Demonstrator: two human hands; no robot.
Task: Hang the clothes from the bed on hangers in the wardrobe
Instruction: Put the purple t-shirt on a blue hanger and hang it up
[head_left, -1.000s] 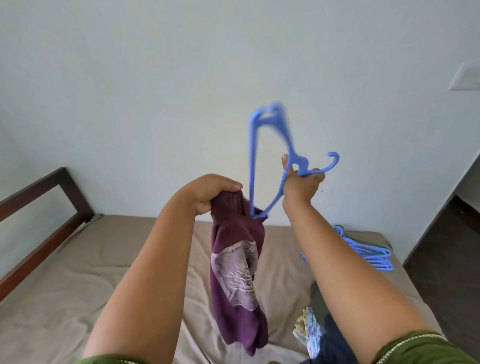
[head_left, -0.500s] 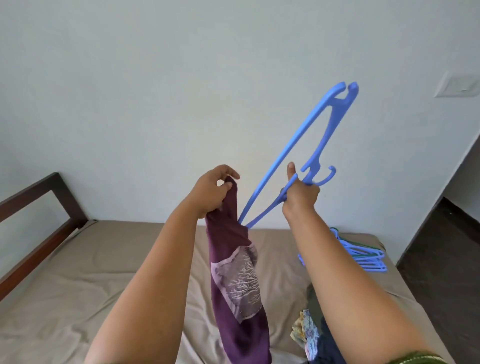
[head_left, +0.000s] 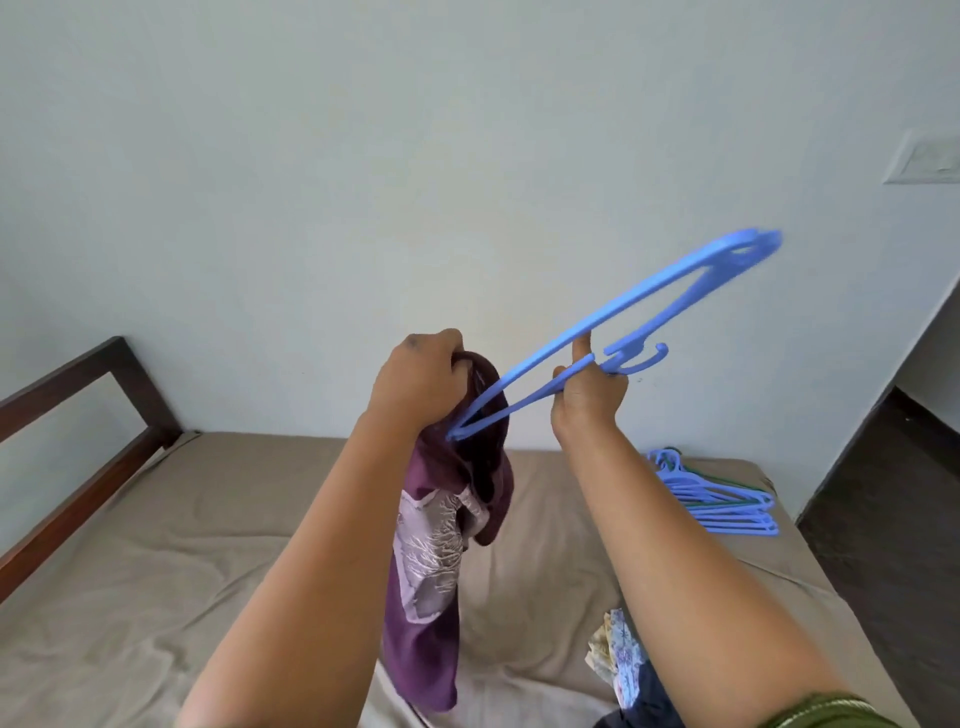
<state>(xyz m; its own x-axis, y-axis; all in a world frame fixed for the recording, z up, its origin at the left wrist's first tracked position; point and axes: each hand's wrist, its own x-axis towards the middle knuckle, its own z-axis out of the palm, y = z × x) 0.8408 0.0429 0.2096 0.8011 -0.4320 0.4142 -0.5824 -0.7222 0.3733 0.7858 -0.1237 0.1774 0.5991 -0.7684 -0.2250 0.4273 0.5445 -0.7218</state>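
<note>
My left hand (head_left: 420, 378) grips the top of a purple shirt (head_left: 434, 582) with a pale print, held up over the bed so that it hangs down. My right hand (head_left: 587, 395) holds a blue plastic hanger (head_left: 660, 299) near its hook. The hanger tilts up to the right, and its lower left end pokes into the shirt's opening just under my left hand. More clothes (head_left: 621, 660), one patterned and one dark, lie on the bed under my right forearm.
The bed (head_left: 156, 561) has a tan sheet and a dark wooden frame (head_left: 78, 415) at the left. A stack of blue hangers (head_left: 722, 499) lies at the bed's far right corner. A pale wall rises behind. Dark floor (head_left: 893, 519) shows at the right.
The hanger swung from upright to leaning far right, while its lower end stayed in the shirt. My left hand bunched the shirt's top higher around that end.
</note>
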